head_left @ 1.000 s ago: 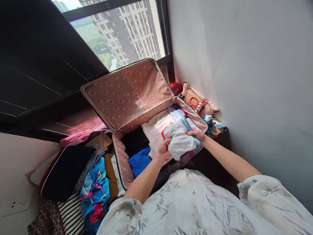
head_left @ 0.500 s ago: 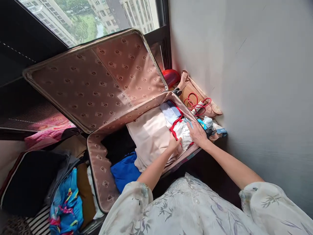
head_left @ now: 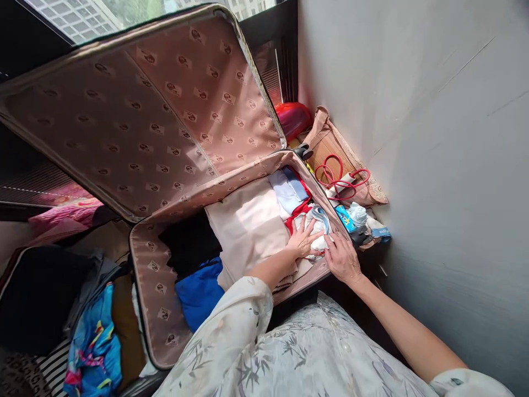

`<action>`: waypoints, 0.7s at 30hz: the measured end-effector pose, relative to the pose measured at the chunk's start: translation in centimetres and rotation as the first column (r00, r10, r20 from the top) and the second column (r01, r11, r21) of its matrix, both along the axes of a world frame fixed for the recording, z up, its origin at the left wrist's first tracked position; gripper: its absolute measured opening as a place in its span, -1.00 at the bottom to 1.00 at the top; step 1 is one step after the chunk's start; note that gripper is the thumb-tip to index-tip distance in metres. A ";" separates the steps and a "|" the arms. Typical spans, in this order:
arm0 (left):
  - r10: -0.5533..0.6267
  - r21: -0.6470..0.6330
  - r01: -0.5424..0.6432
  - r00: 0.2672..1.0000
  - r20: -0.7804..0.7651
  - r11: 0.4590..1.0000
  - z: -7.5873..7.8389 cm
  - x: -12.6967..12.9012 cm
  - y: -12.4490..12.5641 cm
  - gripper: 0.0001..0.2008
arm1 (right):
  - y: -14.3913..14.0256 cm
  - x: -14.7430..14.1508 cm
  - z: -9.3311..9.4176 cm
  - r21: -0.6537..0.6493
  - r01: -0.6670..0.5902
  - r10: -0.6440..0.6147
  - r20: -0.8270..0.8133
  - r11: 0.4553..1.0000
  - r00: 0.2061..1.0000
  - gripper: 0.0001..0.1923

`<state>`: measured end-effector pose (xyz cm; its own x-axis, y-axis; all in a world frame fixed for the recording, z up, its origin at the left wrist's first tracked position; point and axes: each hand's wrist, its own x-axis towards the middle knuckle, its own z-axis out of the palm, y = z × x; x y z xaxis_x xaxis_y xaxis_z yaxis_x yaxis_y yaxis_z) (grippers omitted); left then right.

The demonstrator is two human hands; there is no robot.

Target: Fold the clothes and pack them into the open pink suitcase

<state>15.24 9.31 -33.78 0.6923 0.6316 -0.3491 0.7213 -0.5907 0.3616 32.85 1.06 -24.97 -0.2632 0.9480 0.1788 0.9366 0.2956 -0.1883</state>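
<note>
Packing well along: a white bundle goes into a nearly full suitcase

Both hands press flat, fingers spread and gripping nothing: the left hand on the white bundle, the right hand at its edge by the suitcase rim. Folded clothes already fill that corner (a beige sheet beside them); a heap of garments outside looks still unpacked.
</note>
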 end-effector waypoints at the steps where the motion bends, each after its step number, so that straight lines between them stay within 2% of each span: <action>1: -0.004 -0.010 0.004 1.000 -0.007 1.000 -0.3 0.0 0.0 0.00 | 0.0 0.0 0.0 -0.010 0.000 0.000 0.004 1.000 1.000 -0.55; 3: -0.007 -0.024 0.006 1.000 -0.019 1.000 -0.3 0.0 0.1 -0.02 | 0.1 0.1 0.1 -0.034 0.003 -0.003 0.020 0.999 1.000 -0.55; 6: 0.001 -0.047 -0.003 0.999 -0.043 0.999 0.7 0.1 0.4 -0.03 | 0.3 -0.1 0.7 -0.113 0.002 0.006 0.073 0.994 0.997 -0.53; 10: 0.021 -0.024 -0.022 0.999 -0.034 0.999 3.2 0.2 -0.7 -0.04 | 1.0 -0.8 1.9 -0.297 0.019 0.033 0.170 0.955 0.985 -0.48; 13: 0.130 0.041 -0.131 0.991 0.030 0.990 5.7 -0.7 -3.5 -0.18 | 2.8 -1.4 1.9 -0.419 0.036 0.062 0.216 0.907 0.974 -0.37; 16: 0.249 0.048 -0.254 0.964 0.089 0.966 8.7 -3.5 -7.0 -0.36 | 5.9 -1.9 0.5 -0.520 0.083 0.036 0.215 0.850 0.976 -0.28; 19: 0.351 -0.017 -0.353 0.925 0.148 0.936 11.3 -8.2 -10.4 -0.47 | 9.8 -2.5 -1.3 -0.578 0.137 -0.018 0.207 0.804 0.978 -0.22; 21: 0.450 -0.069 -0.445 0.873 0.188 0.893 12.5 -11.8 -12.6 -0.55 | 11.9 -3.2 -1.9 -0.596 0.145 -0.011 0.224 0.790 0.975 -0.20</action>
<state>3.47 -3.32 -21.24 0.3926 0.8834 -0.2558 0.8208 -0.2111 0.5307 29.68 12.94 -26.83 -0.1492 0.8613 -0.4857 0.9878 0.1081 -0.1116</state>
